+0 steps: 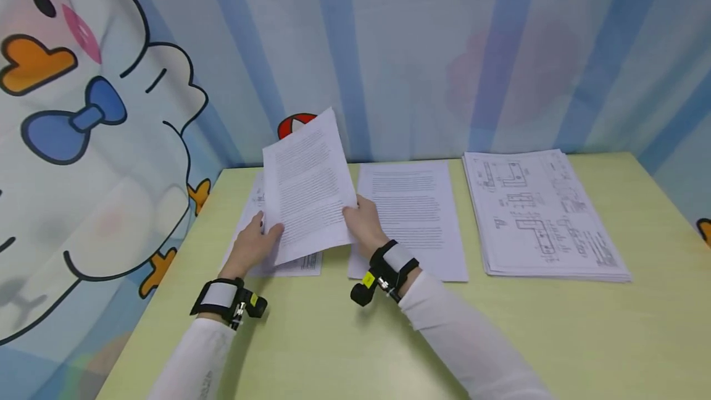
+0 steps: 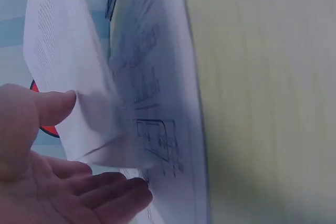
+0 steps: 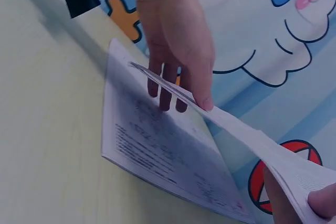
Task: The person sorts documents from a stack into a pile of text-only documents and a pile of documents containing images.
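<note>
A thin stack of printed sheets (image 1: 308,187) is held up, tilted, above the left part of the table. My left hand (image 1: 254,245) holds its lower left edge, thumb (image 2: 58,107) on the printed face and fingers behind the paper. At the right edge, my right hand (image 1: 363,222) pinches the stack between thumb (image 3: 321,202) and fingers. Beneath the raised sheets lies a pile of papers with drawings and text (image 1: 302,266), mostly covered in the head view. A stack of text pages (image 1: 413,202) lies just right of my right hand.
A thicker stack of technical drawings (image 1: 547,215) lies at the table's right. The pale yellow table (image 1: 333,350) ends at a striped cloth backdrop (image 1: 411,66) with a cartoon duck on the left. Each wrist wears a strapped camera (image 1: 363,292).
</note>
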The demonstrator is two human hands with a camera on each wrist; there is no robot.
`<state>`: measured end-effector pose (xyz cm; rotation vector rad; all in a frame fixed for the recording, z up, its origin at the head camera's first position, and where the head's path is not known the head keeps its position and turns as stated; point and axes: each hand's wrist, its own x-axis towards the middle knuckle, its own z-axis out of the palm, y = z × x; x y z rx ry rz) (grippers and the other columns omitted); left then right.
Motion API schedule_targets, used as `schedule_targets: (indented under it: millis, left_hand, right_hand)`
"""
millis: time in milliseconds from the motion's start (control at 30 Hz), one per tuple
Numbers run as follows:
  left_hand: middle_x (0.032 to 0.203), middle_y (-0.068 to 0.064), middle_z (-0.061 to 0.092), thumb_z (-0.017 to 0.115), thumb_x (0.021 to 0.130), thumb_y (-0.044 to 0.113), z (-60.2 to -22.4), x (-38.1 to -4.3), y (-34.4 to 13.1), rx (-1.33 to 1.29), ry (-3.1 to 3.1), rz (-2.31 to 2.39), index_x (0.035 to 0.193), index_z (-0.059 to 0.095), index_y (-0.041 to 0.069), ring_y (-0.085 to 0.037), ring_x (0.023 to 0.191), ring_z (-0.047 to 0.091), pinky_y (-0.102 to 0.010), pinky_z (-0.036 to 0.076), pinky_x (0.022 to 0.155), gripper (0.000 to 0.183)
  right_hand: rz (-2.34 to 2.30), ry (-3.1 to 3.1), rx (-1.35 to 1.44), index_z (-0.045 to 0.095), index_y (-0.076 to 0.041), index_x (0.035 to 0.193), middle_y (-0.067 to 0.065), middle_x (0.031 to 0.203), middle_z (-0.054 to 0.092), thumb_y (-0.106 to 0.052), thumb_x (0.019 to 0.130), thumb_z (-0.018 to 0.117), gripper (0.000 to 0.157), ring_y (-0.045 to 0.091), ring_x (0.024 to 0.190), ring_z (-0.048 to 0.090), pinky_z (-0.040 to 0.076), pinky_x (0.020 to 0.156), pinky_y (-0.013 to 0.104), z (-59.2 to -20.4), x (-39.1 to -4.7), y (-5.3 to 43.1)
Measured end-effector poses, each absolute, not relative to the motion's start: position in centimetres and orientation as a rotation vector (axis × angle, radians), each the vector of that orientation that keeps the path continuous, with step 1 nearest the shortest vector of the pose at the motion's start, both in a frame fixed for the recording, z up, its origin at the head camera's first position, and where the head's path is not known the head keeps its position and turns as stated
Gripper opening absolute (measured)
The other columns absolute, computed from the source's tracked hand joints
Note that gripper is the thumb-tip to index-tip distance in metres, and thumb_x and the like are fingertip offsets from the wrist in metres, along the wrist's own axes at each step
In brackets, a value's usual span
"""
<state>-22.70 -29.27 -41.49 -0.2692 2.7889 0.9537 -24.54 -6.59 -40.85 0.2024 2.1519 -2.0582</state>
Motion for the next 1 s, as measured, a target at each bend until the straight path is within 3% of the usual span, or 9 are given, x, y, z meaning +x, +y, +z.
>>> schedule_targets:
  millis: [167,233,333,433,533,667,867,1000]
  left_hand:
    - [0.149,-0.017,0.033,0.039,0.093,0.053,-40.5,-23.4,-27.6,-0.298,2.641,1.412,0.151,0.010,0.018,-0.033,0.135,0.034,-0.054,0.027,0.111,0.073]
    - [0.142,-0.012,0.043,0.040,0.093,0.053,-40.1,-23.3,-26.7,-0.331,2.537,1.606,0.150,0.016,0.024,-0.028,0.127,0.043,-0.050,0.034,0.106,0.068]
    - [0.129,-0.006,0.054,0.043,0.093,0.051,-39.6,-23.3,-24.9,-0.399,2.408,1.823,0.148,0.021,0.030,-0.022,0.113,0.053,-0.038,0.043,0.092,0.063]
    - [0.123,-0.004,0.057,0.046,0.094,0.045,-39.3,-23.2,-22.9,-0.411,2.369,1.914,0.147,0.022,0.033,-0.020,0.104,0.059,-0.029,0.048,0.078,0.059]
    - [0.122,-0.006,0.058,0.046,0.096,0.034,-39.4,-23.2,-20.9,-0.363,2.399,1.886,0.147,0.024,0.031,-0.020,0.101,0.062,-0.027,0.051,0.072,0.055]
    - [0.119,-0.010,0.058,0.043,0.097,0.023,-40.1,-23.2,-18.5,-0.271,2.435,1.810,0.146,0.027,0.024,-0.022,0.099,0.062,-0.028,0.050,0.070,0.052]
    - [0.119,-0.015,0.058,0.046,0.094,0.014,-41.6,-23.7,-16.3,-0.195,2.498,1.666,0.144,0.032,0.012,-0.023,0.100,0.058,-0.034,0.047,0.082,0.052]
    - [0.118,-0.015,0.058,0.048,0.093,0.013,-42.5,-23.8,-15.9,-0.189,2.510,1.566,0.143,0.035,0.008,-0.024,0.100,0.057,-0.037,0.047,0.086,0.052]
  right_hand:
    - [-2.163,2.009,0.153,0.053,-0.010,0.130,0.012,0.114,0.064,-0.016,0.093,0.046,0.037,0.022,0.093,0.059,0.045,0.074,0.032,-39.5,-24.3,-3.7]
    - [-2.187,1.985,0.113,0.050,-0.011,0.132,0.011,0.117,0.063,-0.016,0.094,0.046,0.038,0.022,0.097,0.058,0.046,0.078,0.033,-39.1,-23.9,-2.6]
    - [-2.194,2.003,0.063,0.047,-0.014,0.136,0.010,0.122,0.061,-0.015,0.095,0.044,0.041,0.023,0.107,0.057,0.046,0.089,0.039,-38.9,-23.2,-1.0]
    - [-2.158,2.091,0.030,0.041,-0.015,0.140,0.010,0.132,0.055,-0.012,0.095,0.043,0.045,0.024,0.120,0.051,0.038,0.104,0.046,-39.0,-22.9,0.9]
    - [-2.067,2.226,0.040,0.036,-0.013,0.143,0.010,0.139,0.048,-0.010,0.094,0.043,0.050,0.023,0.127,0.043,0.030,0.112,0.047,-39.4,-22.7,3.2]
    - [-1.914,2.356,0.064,0.031,-0.009,0.145,0.014,0.144,0.043,-0.009,0.092,0.042,0.053,0.026,0.130,0.041,0.030,0.112,0.049,-40.3,-22.3,6.1]
    - [-1.676,2.482,0.030,0.019,-0.005,0.148,0.020,0.148,0.035,-0.009,0.093,0.043,0.060,0.034,0.137,0.031,0.024,0.113,0.054,-41.6,-21.6,8.6]
    - [-1.587,2.551,-0.031,0.015,-0.002,0.148,0.024,0.147,0.034,-0.006,0.092,0.046,0.065,0.039,0.135,0.032,0.024,0.112,0.056,-42.4,-21.4,9.4]
